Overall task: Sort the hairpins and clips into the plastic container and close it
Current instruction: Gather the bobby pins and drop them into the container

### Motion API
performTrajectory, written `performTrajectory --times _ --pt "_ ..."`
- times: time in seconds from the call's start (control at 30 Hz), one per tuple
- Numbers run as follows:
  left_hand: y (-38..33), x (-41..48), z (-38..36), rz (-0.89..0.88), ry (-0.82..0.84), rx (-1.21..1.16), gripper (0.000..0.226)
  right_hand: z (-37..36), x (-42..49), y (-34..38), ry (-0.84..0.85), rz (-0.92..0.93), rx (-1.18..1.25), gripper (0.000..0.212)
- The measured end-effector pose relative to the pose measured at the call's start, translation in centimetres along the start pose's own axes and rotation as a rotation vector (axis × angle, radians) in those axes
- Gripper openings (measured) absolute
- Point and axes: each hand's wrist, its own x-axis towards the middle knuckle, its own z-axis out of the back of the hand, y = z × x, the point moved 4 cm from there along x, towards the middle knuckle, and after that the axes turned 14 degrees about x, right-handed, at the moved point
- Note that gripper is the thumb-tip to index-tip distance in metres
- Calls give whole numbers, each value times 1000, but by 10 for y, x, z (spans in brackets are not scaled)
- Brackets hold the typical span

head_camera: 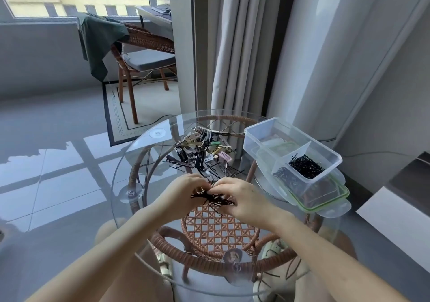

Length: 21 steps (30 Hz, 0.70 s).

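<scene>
Glass table point(144, 157): hairpins point(215, 199) between fingers point(223, 186)

Here no text, label, brand, number or sign can be read. The plastic container point(250, 142) shows no legible print. The small picture patch point(232, 258) under the glass bench point(139, 152) is too blurred to make out any letters.

Both bare forearms reach forward and converge, wrists angled inward. The left hand point(183, 193) and right hand point(245, 200) meet fingertip to fingertip, fingers curled, together pinching a bundle of black hairpins point(215, 198) between them.
</scene>
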Motion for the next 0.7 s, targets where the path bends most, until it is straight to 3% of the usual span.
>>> performTrajectory --times 0.1,0.2,0.3,0.47,0.6,0.7 --pt "1 -5 0 3 -13 -21 22 14 -14 -1 -53 -33 -136 64" --pt "1 -6 3 9 -1 -40 22 22 -17 -11 27 -123 -267 91" --pt "0 -6 6 14 13 -11 30 17 -9 -17 99 -158 -268 94" --pt "4 -10 4 116 183 55 86 3 15 -11 122 -124 -218 75" --pt "6 -15 5 134 165 119 84 -7 25 -1 132 -52 -175 40" --pt "11 -19 10 165 94 166 83 -12 25 4 153 20 -263 26"
